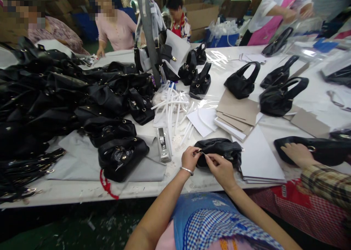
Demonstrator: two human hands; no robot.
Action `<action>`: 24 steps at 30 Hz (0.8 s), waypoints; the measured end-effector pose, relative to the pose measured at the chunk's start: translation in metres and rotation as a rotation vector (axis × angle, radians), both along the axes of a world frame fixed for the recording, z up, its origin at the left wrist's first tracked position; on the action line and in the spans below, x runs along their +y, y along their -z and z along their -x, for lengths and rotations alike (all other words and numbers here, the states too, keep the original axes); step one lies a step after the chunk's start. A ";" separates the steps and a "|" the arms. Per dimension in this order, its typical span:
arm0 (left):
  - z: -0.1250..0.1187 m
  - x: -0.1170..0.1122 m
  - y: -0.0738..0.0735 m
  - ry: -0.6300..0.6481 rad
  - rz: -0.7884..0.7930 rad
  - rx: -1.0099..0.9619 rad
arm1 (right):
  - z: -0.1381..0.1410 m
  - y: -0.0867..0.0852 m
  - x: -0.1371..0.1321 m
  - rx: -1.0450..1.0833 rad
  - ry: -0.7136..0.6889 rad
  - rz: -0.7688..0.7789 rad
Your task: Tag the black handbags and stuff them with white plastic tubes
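A small black handbag [219, 147] lies on the table in front of me. At its left end my left hand [191, 157], with a silver bangle at the wrist, pinches a gold-coloured metal ring [200, 151]. My right hand [219, 169] is closed in a pinch just right of the ring, against the bag's front. A thin pale bit shows at those fingertips, too small to name. Left of my hands lies a clear tape dispenser [163, 145]. White sheets [260, 156] are stacked to the right of the bag.
Black bags [55, 92] are heaped on the left, with straps [30, 169] at the edge. White tubes [170, 111], grey-brown boards [236, 107] and finished-looking handbags [282, 96] lie beyond. A metal post [148, 30] rises mid-table. A co-worker's hand [297, 155] rests on another bag at right.
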State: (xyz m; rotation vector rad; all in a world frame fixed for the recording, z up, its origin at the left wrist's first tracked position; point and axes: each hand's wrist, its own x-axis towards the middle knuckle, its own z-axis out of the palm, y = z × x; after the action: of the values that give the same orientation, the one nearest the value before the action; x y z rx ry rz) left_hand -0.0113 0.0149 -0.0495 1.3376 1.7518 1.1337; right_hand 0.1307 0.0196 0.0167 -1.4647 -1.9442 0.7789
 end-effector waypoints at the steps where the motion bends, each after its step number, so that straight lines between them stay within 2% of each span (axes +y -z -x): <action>1: 0.000 0.000 0.000 -0.002 0.002 0.003 | 0.000 0.003 0.000 0.018 0.014 0.055; 5: 0.006 -0.009 -0.006 0.021 0.004 -0.014 | -0.006 0.009 -0.003 0.241 0.085 0.451; 8: 0.016 -0.021 -0.016 0.013 0.005 -0.056 | -0.020 0.008 -0.008 0.491 -0.032 0.762; 10: 0.021 -0.028 -0.023 -0.001 0.014 -0.102 | -0.030 0.009 -0.012 0.553 -0.160 0.857; 13: 0.023 -0.034 -0.031 -0.024 0.041 -0.223 | -0.042 0.016 -0.020 0.490 -0.309 0.855; 15: 0.019 -0.034 -0.036 -0.041 0.060 -0.339 | -0.044 0.022 -0.025 0.468 -0.322 0.829; 20: 0.008 -0.024 -0.047 0.005 0.055 -0.603 | -0.039 0.025 -0.030 0.508 -0.203 0.738; 24: 0.001 -0.018 -0.053 0.063 0.081 -0.670 | -0.036 0.018 -0.028 0.297 -0.112 0.531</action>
State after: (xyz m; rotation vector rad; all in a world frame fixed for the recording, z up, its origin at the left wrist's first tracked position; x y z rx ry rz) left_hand -0.0122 -0.0027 0.0032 0.8180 1.2367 1.2705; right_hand 0.1668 -0.0089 -0.0018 -1.4238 -1.6735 1.5591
